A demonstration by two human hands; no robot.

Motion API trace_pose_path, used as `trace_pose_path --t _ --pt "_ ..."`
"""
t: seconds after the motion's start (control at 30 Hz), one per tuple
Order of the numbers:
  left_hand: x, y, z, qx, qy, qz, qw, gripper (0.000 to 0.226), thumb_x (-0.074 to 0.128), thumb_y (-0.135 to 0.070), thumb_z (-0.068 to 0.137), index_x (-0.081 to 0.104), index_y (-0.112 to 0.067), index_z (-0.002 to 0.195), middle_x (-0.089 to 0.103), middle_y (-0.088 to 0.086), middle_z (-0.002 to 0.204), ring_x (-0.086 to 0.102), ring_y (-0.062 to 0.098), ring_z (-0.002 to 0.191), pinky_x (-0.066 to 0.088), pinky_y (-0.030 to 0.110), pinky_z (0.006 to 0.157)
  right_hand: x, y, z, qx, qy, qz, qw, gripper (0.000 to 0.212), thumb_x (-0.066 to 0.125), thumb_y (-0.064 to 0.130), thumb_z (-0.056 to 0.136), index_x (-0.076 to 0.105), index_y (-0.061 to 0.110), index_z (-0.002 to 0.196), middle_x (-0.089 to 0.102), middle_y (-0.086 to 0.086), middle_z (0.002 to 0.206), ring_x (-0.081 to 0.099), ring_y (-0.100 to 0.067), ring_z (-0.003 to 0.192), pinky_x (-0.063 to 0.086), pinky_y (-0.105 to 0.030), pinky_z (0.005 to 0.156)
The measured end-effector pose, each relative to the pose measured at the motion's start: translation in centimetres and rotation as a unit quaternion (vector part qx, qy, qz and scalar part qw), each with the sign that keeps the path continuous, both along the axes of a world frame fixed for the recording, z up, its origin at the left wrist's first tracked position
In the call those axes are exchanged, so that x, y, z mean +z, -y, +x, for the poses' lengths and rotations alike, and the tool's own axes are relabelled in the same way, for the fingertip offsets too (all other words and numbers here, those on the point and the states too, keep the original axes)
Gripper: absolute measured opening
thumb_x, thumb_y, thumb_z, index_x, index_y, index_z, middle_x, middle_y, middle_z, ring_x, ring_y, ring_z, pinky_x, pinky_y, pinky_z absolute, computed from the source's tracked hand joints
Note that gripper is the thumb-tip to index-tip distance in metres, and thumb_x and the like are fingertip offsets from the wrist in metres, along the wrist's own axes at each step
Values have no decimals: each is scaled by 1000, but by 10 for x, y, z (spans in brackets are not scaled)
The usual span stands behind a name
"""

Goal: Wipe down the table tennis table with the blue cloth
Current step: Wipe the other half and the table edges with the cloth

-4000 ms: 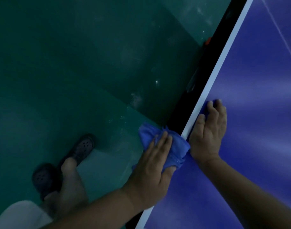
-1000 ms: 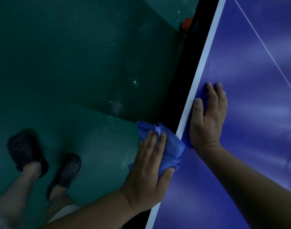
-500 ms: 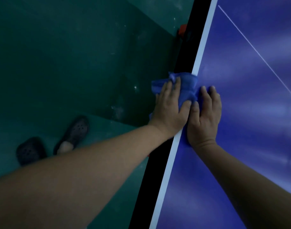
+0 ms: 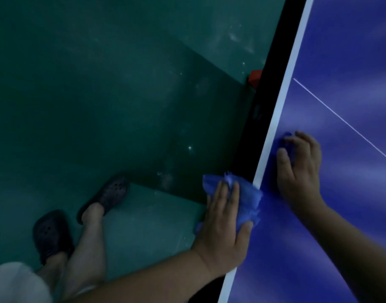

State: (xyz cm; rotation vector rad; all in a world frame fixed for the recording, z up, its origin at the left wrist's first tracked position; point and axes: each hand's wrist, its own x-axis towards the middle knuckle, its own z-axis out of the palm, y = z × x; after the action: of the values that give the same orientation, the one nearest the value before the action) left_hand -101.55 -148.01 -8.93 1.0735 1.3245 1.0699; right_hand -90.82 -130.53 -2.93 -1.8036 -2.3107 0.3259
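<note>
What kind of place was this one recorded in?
Likely an indoor table tennis hall or sports room: a blue table tennis table with a white edge stripe and thin centre line, standing on green sports-type floor.

2 hands [image 4: 222, 226] [image 4: 299, 169], 2 shoes [image 4: 108, 195] [image 4: 51, 235] — 1 cloth [image 4: 246, 200]

Green floor [image 4: 100, 84] (scuffed, speckled); dark perforated clogs [image 4: 110, 193] on feet; small red object [image 4: 254, 77] beyond.
</note>
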Motion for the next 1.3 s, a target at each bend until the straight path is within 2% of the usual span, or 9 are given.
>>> trace_pose_path --t 0.1,0.27,0.43,0.6,0.7,0.83,1.0,1.13,1.3 --pt "-3 -90 -7 7 -22 -18 1000 86 27 -55 89 6 -9 158 5 12 168 2 24 156 9 50 124 -14 -28 -2 -30 -38 24 999 45 43 33 96 55 2 127 44 -18 145 38 -30 138 16 -10 112" --pt "3 -213 -25 -5 -35 -73 997 88 33 -49 85 13 -7 159 11 18 167 9 29 154 11 51 123 -17 -26 1 -38 -48 23 998 42 46 29 96 56 5 129 45 -13 148 38 -25 140 24 -19 116" --pt "2 -123 -10 51 -25 -17 998 73 36 -42 95 21 -9 159 16 7 167 12 20 155 19 54 122 -14 -24 0 -45 -61 25 997 42 46 31 96 58 6 127 46 -11 148 38 -26 141 24 -22 117" --pt "4 -31 1 30 5 -27 999 71 38 -49 101 -4 -40 157 -3 -19 167 1 9 155 20 56 122 -15 -26 -2 -44 -62 21 997 40 45 29 95 57 6 125 45 -10 148 36 -26 142 25 -24 117" --pt "3 -61 -1 11 -24 -20 999 79 35 -52 98 -12 -34 159 -14 -13 167 -7 7 154 10 49 125 -14 -26 -3 -31 -59 27 997 40 44 28 95 56 4 125 43 -13 148 36 -29 141 24 -24 118" --pt "-3 -161 -18 1 -37 -27 999 86 34 -54 93 6 -5 157 2 10 167 3 24 155 7 46 126 -15 -26 -4 -41 -48 20 998 40 44 26 95 55 3 126 42 -13 149 35 -29 142 26 -32 119" --pt "3 -269 -34 3 -9 -78 997 91 37 -51 84 15 -4 159 11 17 167 8 27 155 10 50 124 -16 -25 -8 -58 -36 20 997 40 41 27 96 53 4 127 39 -12 152 33 -28 143 25 -37 120" --pt "-1 -192 -20 44 -27 -27 998 81 41 -49 94 20 -2 156 19 18 164 16 29 153 16 50 124 -15 -27 -11 -58 16 12 998 50 36 34 100 48 10 143 33 -11 158 26 -29 148 17 -40 123" --pt "-2 -77 -10 -4 -6 -36 999 71 39 -44 100 2 -26 157 1 -3 168 -2 11 155 14 54 124 -16 -29 -9 -38 88 -28 995 60 25 49 103 24 25 158 12 -3 168 5 -26 155 4 -44 125"
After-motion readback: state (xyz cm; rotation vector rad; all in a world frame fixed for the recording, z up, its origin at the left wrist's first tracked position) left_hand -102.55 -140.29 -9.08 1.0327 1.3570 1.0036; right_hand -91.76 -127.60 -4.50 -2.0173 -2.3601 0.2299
